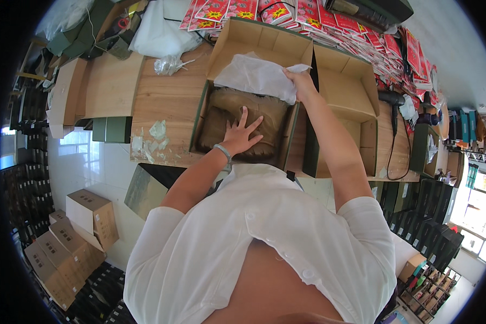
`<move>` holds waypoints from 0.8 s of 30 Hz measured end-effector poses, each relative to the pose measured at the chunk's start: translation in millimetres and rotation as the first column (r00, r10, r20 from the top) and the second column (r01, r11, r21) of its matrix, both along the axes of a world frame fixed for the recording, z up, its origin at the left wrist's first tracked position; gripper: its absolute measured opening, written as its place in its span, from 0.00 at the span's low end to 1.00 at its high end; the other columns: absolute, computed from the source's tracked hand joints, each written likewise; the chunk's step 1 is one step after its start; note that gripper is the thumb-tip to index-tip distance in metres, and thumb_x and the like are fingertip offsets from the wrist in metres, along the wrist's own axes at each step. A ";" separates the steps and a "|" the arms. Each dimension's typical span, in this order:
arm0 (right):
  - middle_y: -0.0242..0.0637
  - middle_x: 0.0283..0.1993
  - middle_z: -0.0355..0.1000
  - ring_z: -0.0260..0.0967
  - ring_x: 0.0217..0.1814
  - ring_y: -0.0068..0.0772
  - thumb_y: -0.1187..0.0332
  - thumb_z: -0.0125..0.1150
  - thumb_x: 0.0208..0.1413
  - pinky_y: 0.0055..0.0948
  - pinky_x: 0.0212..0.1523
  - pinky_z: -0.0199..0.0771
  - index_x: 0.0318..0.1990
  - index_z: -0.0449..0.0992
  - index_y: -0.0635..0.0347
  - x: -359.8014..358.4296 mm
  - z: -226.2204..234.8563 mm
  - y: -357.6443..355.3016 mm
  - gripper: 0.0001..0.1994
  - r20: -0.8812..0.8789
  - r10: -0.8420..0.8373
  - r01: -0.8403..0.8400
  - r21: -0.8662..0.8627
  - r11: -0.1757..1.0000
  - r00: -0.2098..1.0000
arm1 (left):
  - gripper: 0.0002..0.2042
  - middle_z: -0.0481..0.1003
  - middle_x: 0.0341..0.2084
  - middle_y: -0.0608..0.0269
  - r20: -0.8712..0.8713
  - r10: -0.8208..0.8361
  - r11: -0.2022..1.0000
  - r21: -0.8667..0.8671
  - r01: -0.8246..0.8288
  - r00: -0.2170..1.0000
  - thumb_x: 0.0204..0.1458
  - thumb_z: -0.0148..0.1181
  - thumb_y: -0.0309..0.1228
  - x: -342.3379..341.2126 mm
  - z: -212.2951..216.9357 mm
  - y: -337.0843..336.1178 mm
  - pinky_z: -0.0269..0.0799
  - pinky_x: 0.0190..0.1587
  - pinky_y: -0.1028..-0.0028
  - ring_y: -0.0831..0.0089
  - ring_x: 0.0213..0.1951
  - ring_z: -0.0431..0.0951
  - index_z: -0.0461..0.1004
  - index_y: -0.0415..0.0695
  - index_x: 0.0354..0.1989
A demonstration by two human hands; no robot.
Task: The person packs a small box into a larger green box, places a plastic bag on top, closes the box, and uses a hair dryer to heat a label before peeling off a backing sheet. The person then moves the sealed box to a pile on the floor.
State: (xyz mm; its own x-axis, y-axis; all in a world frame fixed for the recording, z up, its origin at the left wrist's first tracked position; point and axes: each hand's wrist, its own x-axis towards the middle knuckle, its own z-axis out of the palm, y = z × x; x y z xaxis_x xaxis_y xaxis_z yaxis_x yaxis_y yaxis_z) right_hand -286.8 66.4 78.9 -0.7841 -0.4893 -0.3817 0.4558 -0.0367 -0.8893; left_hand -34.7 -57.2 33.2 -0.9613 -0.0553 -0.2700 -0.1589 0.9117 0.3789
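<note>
room for us over the surface [170, 110] left of the filled box [292, 128], second box [343, 71] blocking our right, red packets [362, 39] piled far

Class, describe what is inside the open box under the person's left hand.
Apparently brown leather-like boots, under the left hand; white tissue paper at the far edge. The bottom of the box is covered.

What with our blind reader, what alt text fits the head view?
The left hand rests spread on a brown item in an open green box; the right hand holds a white sheet. A second open box stands to the right.
</note>
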 end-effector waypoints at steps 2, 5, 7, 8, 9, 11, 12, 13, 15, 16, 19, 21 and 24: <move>0.42 0.55 0.67 0.66 0.54 0.33 0.72 0.70 0.46 0.31 0.53 0.68 0.58 0.61 0.69 31.5 49.3 5.8 0.32 -0.240 0.004 0.001 0.020 1.000 0.971 | 0.27 0.41 0.69 0.46 -0.069 -0.021 0.997 0.069 0.026 0.997 0.57 0.42 0.57 5.8 -0.9 -5.5 0.49 0.62 0.39 0.41 0.56 0.66 0.53 0.74 0.66; 0.42 0.56 0.67 0.67 0.55 0.34 0.75 0.67 0.46 0.33 0.55 0.67 0.56 0.65 0.63 86.7 102.8 13.8 0.28 -0.559 0.056 -0.071 -0.006 0.997 0.827 | 0.28 0.57 0.64 0.44 -0.193 0.165 0.933 0.350 -0.089 0.967 0.59 0.41 0.55 15.2 -3.6 -24.9 0.53 0.60 0.41 0.44 0.55 0.68 0.51 0.65 0.68; 0.42 0.57 0.68 0.68 0.54 0.36 0.75 0.65 0.46 0.37 0.60 0.62 0.57 0.66 0.55 128.8 113.5 32.4 0.28 -0.743 0.270 -0.268 0.127 0.955 0.613 | 0.31 0.64 0.58 0.45 -0.022 0.471 0.541 0.797 -0.269 0.882 0.59 0.41 0.57 26.3 -23.9 -51.1 0.56 0.59 0.42 0.46 0.55 0.68 0.49 0.58 0.68; 0.40 0.56 0.70 0.68 0.54 0.35 0.76 0.64 0.46 0.39 0.62 0.60 0.58 0.67 0.50 143.6 99.2 46.5 0.28 -0.778 0.440 -0.338 0.309 0.889 0.448 | 0.33 0.67 0.55 0.45 0.125 0.562 0.255 0.914 -0.315 0.818 0.59 0.41 0.57 33.2 -32.1 -62.6 0.58 0.58 0.43 0.47 0.55 0.68 0.47 0.54 0.69; 0.37 0.54 0.71 0.68 0.53 0.34 0.76 0.63 0.46 0.41 0.64 0.57 0.58 0.67 0.46 158.0 83.3 63.2 0.29 -0.778 0.571 -0.363 0.469 0.805 0.261 | 0.35 0.67 0.54 0.46 0.351 0.538 0.018 0.904 -0.426 0.766 0.58 0.42 0.59 35.0 -20.6 -70.5 0.60 0.57 0.44 0.48 0.54 0.69 0.46 0.52 0.69; 0.30 0.47 0.75 0.69 0.52 0.31 0.76 0.61 0.46 0.43 0.65 0.54 0.57 0.68 0.43 188.7 68.4 82.0 0.28 -0.658 0.735 -0.375 0.647 0.664 0.167 | 0.40 0.67 0.53 0.48 0.727 0.342 -0.414 0.685 -0.599 0.595 0.56 0.43 0.61 34.4 33.4 -88.7 0.63 0.54 0.46 0.51 0.52 0.70 0.44 0.48 0.69; 0.26 0.44 0.76 0.69 0.50 0.30 0.75 0.61 0.46 0.44 0.66 0.54 0.58 0.68 0.43 200.3 63.1 87.1 0.28 -0.568 0.809 -0.369 0.728 0.578 0.148 | 0.39 0.68 0.53 0.48 0.723 0.327 -0.397 0.689 -0.606 0.608 0.55 0.44 0.62 34.8 47.8 -97.4 0.65 0.54 0.48 0.51 0.51 0.70 0.46 0.49 0.68; 0.22 0.40 0.77 0.69 0.49 0.29 0.75 0.60 0.47 0.45 0.66 0.53 0.58 0.67 0.43 208.2 58.2 91.2 0.27 -0.469 0.873 -0.361 0.798 0.483 0.130 | 0.38 0.68 0.52 0.48 0.720 0.313 -0.381 0.693 -0.612 0.620 0.55 0.45 0.62 32.4 58.6 -106.2 0.66 0.53 0.49 0.51 0.51 0.71 0.48 0.50 0.67; 0.21 0.37 0.78 0.69 0.49 0.28 0.76 0.59 0.47 0.45 0.67 0.52 0.59 0.66 0.43 217.3 50.4 100.4 0.28 -0.503 0.839 -0.327 0.773 0.544 0.207 | 0.39 0.69 0.49 0.51 0.680 0.328 -0.283 0.733 -0.619 0.656 0.54 0.50 0.60 26.9 72.2 -117.7 0.72 0.47 0.56 0.56 0.47 0.74 0.47 0.52 0.67; 0.20 0.35 0.78 0.69 0.49 0.28 0.77 0.58 0.47 0.45 0.67 0.52 0.60 0.66 0.43 221.2 47.7 103.5 0.29 -0.519 0.819 -0.309 0.759 0.573 0.245 | 0.37 0.70 0.47 0.52 0.662 0.392 -0.164 0.733 -0.660 0.639 0.54 0.52 0.55 26.0 78.5 -115.6 0.73 0.45 0.58 0.58 0.45 0.75 0.46 0.52 0.68; 0.20 0.36 0.78 0.69 0.49 0.28 0.78 0.57 0.47 0.45 0.68 0.50 0.61 0.64 0.42 231.9 45.3 104.6 0.31 -0.574 0.730 -0.246 0.697 0.674 0.372 | 0.36 0.71 0.43 0.56 0.515 0.520 0.156 0.727 -0.669 0.681 0.53 0.58 0.39 27.0 76.7 -107.6 0.74 0.41 0.65 0.64 0.39 0.76 0.46 0.53 0.69; 0.20 0.38 0.78 0.69 0.50 0.29 0.79 0.57 0.47 0.45 0.68 0.50 0.62 0.63 0.42 237.9 33.1 108.7 0.32 -0.568 0.736 -0.207 0.722 0.660 0.368 | 0.37 0.71 0.39 0.58 0.339 0.513 0.324 0.774 -0.544 0.788 0.50 0.58 0.27 44.8 43.9 -116.7 0.74 0.38 0.70 0.69 0.34 0.76 0.47 0.54 0.68; 0.21 0.41 0.78 0.68 0.53 0.31 0.79 0.57 0.47 0.46 0.67 0.50 0.61 0.64 0.42 248.6 19.5 113.9 0.31 -0.556 0.722 -0.196 0.720 0.666 0.412 | 0.37 0.71 0.37 0.59 0.330 0.549 0.182 0.849 -0.495 0.768 0.47 0.53 0.18 68.7 40.6 -126.2 0.73 0.36 0.75 0.73 0.31 0.73 0.50 0.54 0.68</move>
State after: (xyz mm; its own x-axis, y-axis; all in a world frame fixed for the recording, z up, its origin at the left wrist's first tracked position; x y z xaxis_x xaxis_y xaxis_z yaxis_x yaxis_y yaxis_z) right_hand -38.1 180.3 98.4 -0.5668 -0.8204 -0.0753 -0.5961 0.4715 -0.6499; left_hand 34.0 -183.4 73.8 -0.8205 -0.3171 -0.4757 -0.4200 -0.2302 0.8779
